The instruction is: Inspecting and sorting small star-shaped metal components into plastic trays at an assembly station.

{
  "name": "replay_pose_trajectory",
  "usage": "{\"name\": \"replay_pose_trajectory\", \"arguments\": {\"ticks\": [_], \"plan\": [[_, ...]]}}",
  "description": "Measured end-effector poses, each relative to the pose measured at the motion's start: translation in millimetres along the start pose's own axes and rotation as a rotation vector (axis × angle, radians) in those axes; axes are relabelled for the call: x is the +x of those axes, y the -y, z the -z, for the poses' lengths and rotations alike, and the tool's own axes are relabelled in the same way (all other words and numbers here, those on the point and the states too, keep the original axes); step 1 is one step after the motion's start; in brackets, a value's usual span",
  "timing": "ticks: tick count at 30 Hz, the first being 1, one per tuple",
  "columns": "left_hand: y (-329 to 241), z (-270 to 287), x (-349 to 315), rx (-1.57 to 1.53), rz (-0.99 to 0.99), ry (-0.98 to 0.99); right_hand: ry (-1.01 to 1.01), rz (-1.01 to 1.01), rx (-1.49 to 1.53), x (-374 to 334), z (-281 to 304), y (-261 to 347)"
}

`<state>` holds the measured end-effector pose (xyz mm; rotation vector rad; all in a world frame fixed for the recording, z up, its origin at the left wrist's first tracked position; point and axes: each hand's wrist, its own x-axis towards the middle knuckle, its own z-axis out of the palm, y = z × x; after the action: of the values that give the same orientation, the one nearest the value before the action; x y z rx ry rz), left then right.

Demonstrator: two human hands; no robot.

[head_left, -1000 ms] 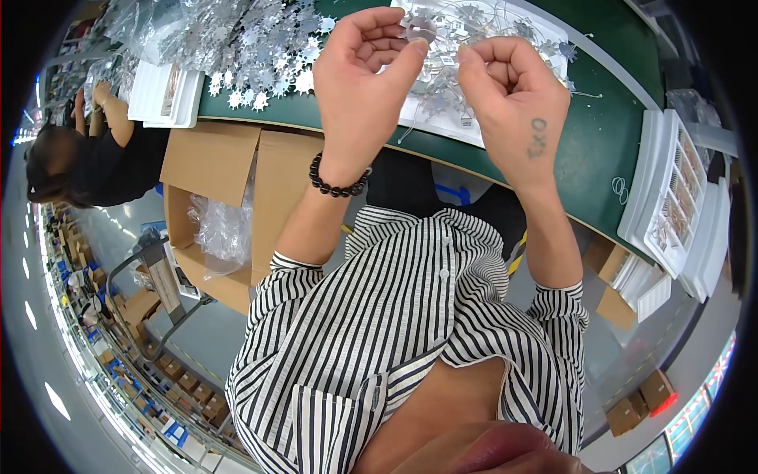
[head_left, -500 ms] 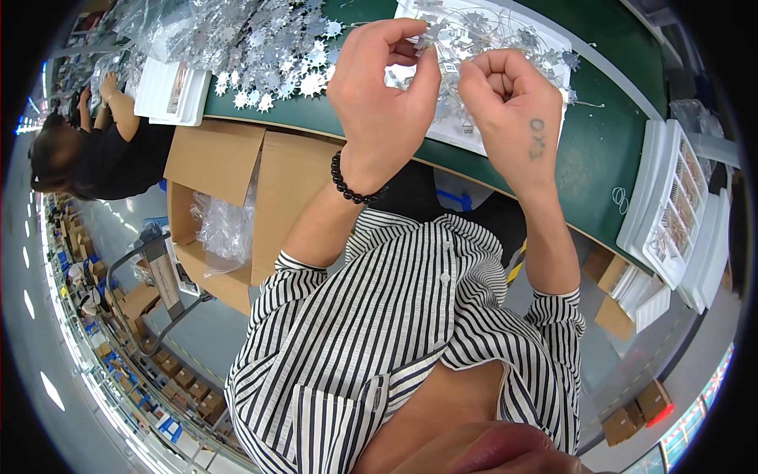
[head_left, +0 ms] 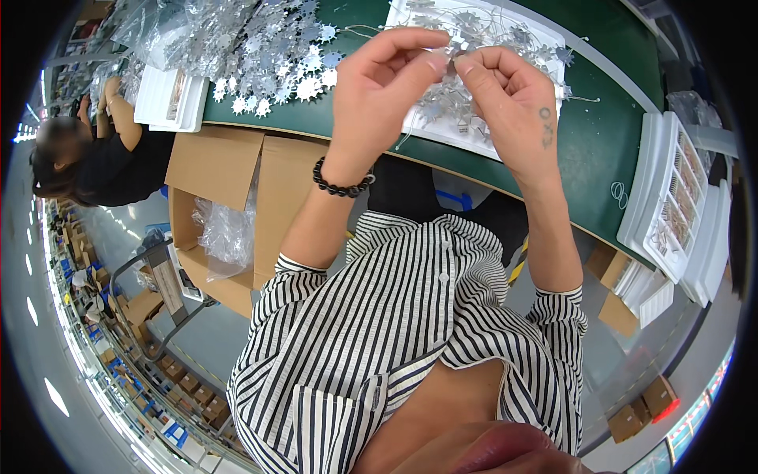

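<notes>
My left hand [head_left: 380,95], with a black bead bracelet at the wrist, is closed in a pinch on a small silver snowflake-shaped piece [head_left: 452,49], mostly hidden by the fingers. My right hand [head_left: 512,107] is also closed, thumb and forefinger pressed together right beside that piece; what it pinches is too small to make out. Below both hands lies a white tray [head_left: 488,147] heaped with silver pieces on pale cords [head_left: 515,35]. To the left, a large pile of loose silver snowflake-shaped pieces [head_left: 260,55] spreads over the green table [head_left: 600,146].
An open cardboard box [head_left: 296,186] with clear plastic bags [head_left: 227,237] stands against the table's near edge. White trays [head_left: 166,99] sit at the far left; more stacked trays [head_left: 671,201] stand at the right. Another person [head_left: 118,162] in black works at the left.
The two hands have come together, the left moving slightly down and right so the fingertips nearly meet. Cord ends now show beside and below my left hand.
</notes>
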<state>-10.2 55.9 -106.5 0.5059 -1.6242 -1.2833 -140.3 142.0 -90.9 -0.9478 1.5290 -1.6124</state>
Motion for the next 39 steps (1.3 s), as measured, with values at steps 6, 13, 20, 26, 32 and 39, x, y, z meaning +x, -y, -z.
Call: {"name": "replay_pose_trajectory", "arguments": {"ticks": [6, 13, 20, 26, 32, 39], "plan": [[-29, -14, 28, -0.004, 0.278, 0.029, -0.061, -0.059, 0.053, 2, 16, 9], [-73, -50, 59, 0.385, 0.487, 0.111, -0.458, -0.190, 0.251, 15, 52, 15], [-56, -58, 67, 0.390, 0.128, 0.369, -0.089, 0.058, 0.201, 29, 98, -16], [-25, -47, 66, 0.457, -0.043, 0.432, 0.015, 0.020, -0.149, 46, 86, -25], [-12, -46, 43, 0.613, -0.017, 0.274, 0.129, -0.014, 0.176, 49, 106, -35], [8, -77, 18, 0.288, 0.160, 0.649, 0.364, 0.012, 0.897, 38, 117, -29]]}}
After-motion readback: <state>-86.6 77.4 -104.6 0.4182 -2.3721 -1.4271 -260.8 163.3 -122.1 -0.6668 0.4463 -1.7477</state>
